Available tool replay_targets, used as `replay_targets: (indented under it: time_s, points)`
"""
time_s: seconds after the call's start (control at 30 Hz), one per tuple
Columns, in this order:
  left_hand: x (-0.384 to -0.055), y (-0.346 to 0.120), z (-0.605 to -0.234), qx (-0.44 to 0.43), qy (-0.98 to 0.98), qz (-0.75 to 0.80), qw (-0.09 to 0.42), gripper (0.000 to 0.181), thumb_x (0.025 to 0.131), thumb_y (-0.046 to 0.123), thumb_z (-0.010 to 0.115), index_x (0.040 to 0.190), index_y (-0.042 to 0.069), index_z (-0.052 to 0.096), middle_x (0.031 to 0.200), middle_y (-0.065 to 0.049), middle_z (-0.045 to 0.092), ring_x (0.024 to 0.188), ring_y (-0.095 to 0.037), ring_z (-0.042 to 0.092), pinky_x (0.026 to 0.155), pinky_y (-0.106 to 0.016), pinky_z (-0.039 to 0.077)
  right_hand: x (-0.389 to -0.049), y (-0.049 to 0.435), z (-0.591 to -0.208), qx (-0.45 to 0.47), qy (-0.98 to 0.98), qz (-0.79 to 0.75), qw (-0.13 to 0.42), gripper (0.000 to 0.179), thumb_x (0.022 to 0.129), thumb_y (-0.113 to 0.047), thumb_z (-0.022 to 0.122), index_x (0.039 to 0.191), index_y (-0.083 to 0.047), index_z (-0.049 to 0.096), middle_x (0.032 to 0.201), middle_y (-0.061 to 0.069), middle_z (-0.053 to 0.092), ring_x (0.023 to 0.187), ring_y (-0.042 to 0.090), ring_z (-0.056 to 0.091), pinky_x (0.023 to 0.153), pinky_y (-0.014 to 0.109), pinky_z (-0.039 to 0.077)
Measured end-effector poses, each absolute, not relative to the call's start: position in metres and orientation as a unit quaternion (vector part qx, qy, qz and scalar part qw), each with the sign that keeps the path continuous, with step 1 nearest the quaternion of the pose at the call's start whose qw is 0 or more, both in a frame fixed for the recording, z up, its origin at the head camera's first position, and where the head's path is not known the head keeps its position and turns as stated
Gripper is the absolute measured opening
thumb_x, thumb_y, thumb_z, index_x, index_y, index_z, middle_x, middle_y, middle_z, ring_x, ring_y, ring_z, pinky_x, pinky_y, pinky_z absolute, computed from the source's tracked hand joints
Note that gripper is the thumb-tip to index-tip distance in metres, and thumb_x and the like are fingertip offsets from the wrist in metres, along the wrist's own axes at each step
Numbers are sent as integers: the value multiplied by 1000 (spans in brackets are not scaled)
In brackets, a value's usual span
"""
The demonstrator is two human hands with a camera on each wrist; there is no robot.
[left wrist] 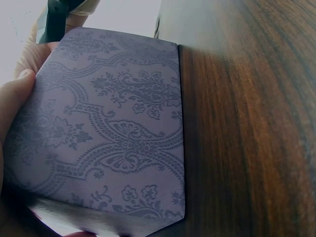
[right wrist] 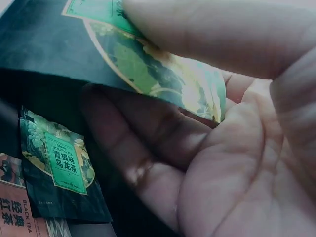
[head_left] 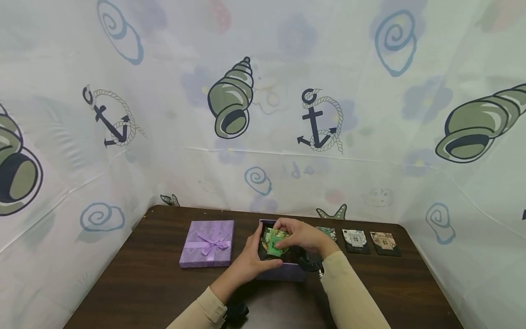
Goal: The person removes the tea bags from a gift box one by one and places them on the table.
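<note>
My left hand (head_left: 251,261) grips the open purple box (head_left: 283,273), thumb along its near side and fingers at its left side. In the left wrist view, a patterned wall of the box (left wrist: 113,123) fills much of the picture beside my thumb. Over the box, my right hand (head_left: 302,235) pinches a dark tea sachet (right wrist: 148,64) with a green label between thumb and fingers. Below that hand, the right wrist view shows a grape oolong tea sachet (right wrist: 64,168) and part of a red-labelled black tea sachet (right wrist: 15,197). My hands hide much of the box's inside.
Left of the box lies a purple lid (head_left: 197,237) with a ribbon bow. To the right, a white-labelled sachet (head_left: 355,241), a tan-labelled sachet (head_left: 385,243) and a partly hidden green sachet (head_left: 328,232) form a row. A printed cloth (head_left: 279,183) hangs behind the brown table (head_left: 135,274).
</note>
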State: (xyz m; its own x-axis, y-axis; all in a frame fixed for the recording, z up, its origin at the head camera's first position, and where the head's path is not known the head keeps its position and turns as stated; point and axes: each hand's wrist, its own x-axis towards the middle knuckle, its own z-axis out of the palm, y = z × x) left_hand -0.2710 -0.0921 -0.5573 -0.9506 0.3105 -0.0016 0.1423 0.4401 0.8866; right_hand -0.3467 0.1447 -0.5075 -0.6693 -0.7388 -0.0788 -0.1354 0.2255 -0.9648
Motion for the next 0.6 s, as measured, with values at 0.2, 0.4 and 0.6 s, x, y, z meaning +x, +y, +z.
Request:
replay_targets:
  time_s: [0.2, 0.4, 0.6]
  points:
    - [-272, -90, -561, 138, 841, 517, 82, 132, 87, 57, 89, 178, 27, -1, 176, -25, 20, 157, -48, 38, 121, -72, 39, -337, 152, -505, -284, 729, -579, 229, 36, 99, -11, 82, 130, -6, 64, 125, 6, 72, 104, 21, 70, 88, 37, 63]
    - [-272, -90, -560, 135, 837, 523, 85, 135, 84, 65, 88, 178, 29, -2, 176, -25, 20, 155, -48, 40, 120, -71, 40, -324, 164, -489, -246, 740, -606, 159, 41, 102, -18, 79, 140, -15, 65, 118, 10, 70, 85, 21, 68, 63, 41, 64]
    - [-272, -91, -559, 128, 840, 521, 83, 134, 83, 62, 89, 178, 30, -1, 176, -25, 21, 156, -49, 38, 121, -74, 38, -309, 177, -478, -240, 766, -588, 100, 44, 104, -26, 78, 146, -24, 65, 114, 13, 69, 74, 24, 62, 56, 43, 57]
